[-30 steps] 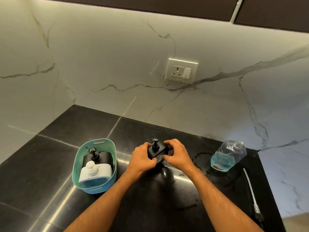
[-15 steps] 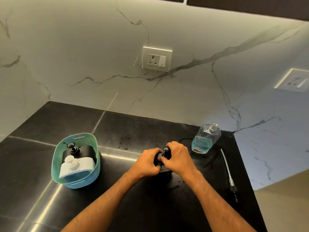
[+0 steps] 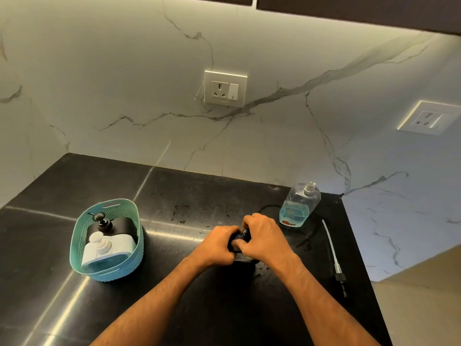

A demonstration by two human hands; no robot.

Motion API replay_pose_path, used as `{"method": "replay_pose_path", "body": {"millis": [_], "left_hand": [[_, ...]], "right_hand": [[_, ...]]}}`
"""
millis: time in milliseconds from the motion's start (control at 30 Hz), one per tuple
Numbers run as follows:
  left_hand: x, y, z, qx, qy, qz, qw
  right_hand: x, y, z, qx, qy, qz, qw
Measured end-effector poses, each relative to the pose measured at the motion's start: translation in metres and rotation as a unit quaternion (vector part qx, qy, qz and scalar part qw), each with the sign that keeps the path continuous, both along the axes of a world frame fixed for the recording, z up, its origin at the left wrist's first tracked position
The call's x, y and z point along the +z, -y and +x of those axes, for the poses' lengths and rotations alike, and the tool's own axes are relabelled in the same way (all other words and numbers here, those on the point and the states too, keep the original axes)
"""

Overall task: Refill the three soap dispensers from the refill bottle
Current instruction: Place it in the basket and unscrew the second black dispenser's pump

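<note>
Both hands have closed tighter over the black dispenser [image 3: 238, 242] on the desk [image 3: 189, 196]: left hand [image 3: 218, 244] grips its body, right hand [image 3: 264, 237] fingers pinch its pump. Refill bottle [image 3: 299, 206] stands uncapped just right.

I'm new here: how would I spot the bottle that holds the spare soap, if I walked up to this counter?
Find the black counter and go to its far right corner, by the marble wall. There stands the refill bottle, clear plastic with blue liquid low in it and its threaded neck open. The dispensers in the teal basket are opaque, black or white, with pumps on top.
</note>
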State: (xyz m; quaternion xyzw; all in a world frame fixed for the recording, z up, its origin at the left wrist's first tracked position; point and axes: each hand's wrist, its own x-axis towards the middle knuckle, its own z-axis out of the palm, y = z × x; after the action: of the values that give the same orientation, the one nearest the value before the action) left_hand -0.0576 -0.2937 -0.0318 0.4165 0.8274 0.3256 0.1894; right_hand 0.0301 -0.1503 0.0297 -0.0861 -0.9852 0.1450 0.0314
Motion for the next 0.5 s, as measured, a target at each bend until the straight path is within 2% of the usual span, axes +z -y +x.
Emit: {"method": "replay_pose_path", "body": {"millis": [67, 233, 400, 500], "left_hand": [[0.000, 0.000, 0.001, 0.002, -0.004, -0.002, 1.000], [-0.006, 0.003, 0.000, 0.011, 0.006, -0.003, 1.000], [-0.004, 0.003, 0.003, 0.017, -0.005, 0.004, 1.000], [-0.005, 0.003, 0.003, 0.021, -0.007, -0.008, 1.000]], "right_hand": [[0.002, 0.001, -0.001, -0.024, -0.007, 0.011, 1.000], [0.011, 0.002, -0.002, 0.024, 0.050, -0.047, 0.997], [0.014, 0.004, 0.000, -0.020, 0.038, 0.015, 0.999], [0.016, 0.005, 0.002, -0.017, 0.052, -0.009, 0.998]]}}
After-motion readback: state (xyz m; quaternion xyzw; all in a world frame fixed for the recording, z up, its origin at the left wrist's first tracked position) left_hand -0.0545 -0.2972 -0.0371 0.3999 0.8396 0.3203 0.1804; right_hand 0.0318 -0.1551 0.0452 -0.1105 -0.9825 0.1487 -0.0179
